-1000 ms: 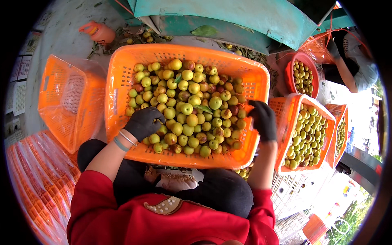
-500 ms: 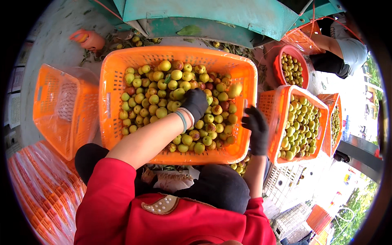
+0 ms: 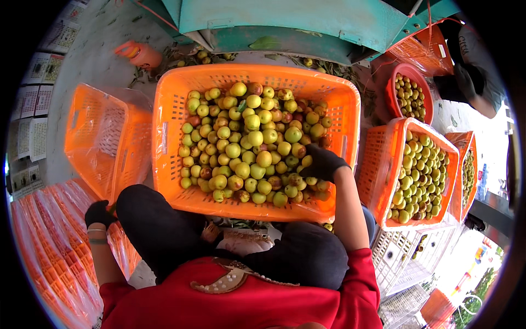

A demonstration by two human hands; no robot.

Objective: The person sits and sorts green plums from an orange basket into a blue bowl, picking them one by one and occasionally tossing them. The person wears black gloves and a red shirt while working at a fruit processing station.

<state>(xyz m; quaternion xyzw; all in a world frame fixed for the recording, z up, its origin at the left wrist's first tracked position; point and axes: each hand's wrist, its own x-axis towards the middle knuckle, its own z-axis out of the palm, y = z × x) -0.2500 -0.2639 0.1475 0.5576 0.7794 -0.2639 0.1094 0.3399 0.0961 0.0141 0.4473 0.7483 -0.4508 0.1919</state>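
A big orange plastic crate (image 3: pixel 170 137) stands in front of me, heaped with small yellow-green fruits (image 3: pixel 252 148), some of them reddish. My right hand (image 3: pixel 324 162), in a black glove, lies on the fruits at the crate's right side with its fingers spread over them. My left hand (image 3: pixel 98 214), also in a black glove, is low at my left, outside the crate. It is just above a stack of orange crates (image 3: pixel 49 247). Its fingers are curled, and a speck of green shows at them.
An empty orange crate (image 3: pixel 104 137) lined with clear film sits on the left. Two more fruit-filled crates (image 3: pixel 383 164) and a red bowl of fruit (image 3: pixel 392 98) are on the right. Another person (image 3: pixel 476 82) bends over at the far right. A green machine (image 3: pixel 296 22) stands behind.
My left hand has left the middle of the fruit heap and swung down to my left side. My right hand has moved from the crate's near rim onto the fruits.
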